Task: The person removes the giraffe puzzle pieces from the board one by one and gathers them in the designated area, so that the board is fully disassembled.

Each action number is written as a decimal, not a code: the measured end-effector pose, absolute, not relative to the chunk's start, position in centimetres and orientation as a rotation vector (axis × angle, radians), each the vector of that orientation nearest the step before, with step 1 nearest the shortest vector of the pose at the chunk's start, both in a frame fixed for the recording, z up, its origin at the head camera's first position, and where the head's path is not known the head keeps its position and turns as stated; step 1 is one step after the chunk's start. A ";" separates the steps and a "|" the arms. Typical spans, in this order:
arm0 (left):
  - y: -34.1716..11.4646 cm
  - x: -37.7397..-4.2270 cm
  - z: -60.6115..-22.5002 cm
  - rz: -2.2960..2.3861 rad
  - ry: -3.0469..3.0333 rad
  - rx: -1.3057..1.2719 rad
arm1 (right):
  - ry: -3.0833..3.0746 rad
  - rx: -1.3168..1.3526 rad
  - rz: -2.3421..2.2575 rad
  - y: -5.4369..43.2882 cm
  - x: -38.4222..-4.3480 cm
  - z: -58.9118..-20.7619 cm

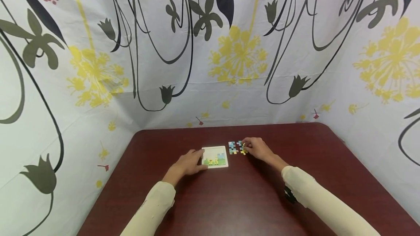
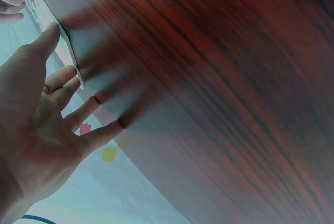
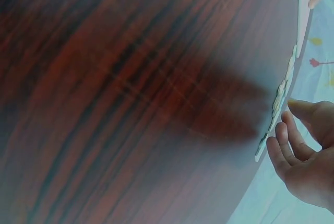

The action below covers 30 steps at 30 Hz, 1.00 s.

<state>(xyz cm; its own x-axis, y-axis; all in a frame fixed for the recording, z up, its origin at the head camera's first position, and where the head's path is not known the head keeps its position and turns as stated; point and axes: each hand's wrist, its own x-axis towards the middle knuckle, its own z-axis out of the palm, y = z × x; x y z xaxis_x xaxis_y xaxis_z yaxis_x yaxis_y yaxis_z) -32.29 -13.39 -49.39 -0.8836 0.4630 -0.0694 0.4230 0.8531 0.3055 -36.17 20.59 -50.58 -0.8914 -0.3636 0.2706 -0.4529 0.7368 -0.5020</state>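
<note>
A white-framed jigsaw puzzle tray lies flat on the table, partly filled with green, yellow and blue pieces along its lower and right parts. My left hand rests at its left side. In the left wrist view the thumb and index finger touch the tray, while the other fingers spread onto the table. Several loose jigsaw pieces lie in a loose cluster right of the tray. Over their right side is my right hand, fingers bent, fingertips at the pieces. No piece shows clearly between its thumb and fingers.
The dark red-brown wooden table has rounded far corners. A white cloth with printed flowers hangs behind it and along both sides. A dark object shows beneath the right sleeve near the wrist.
</note>
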 end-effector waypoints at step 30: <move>-13.2 -32.3 -49.2 0.431 2.877 0.686 | -2.726 1.008 0.817 13.0 -34.9 -50.4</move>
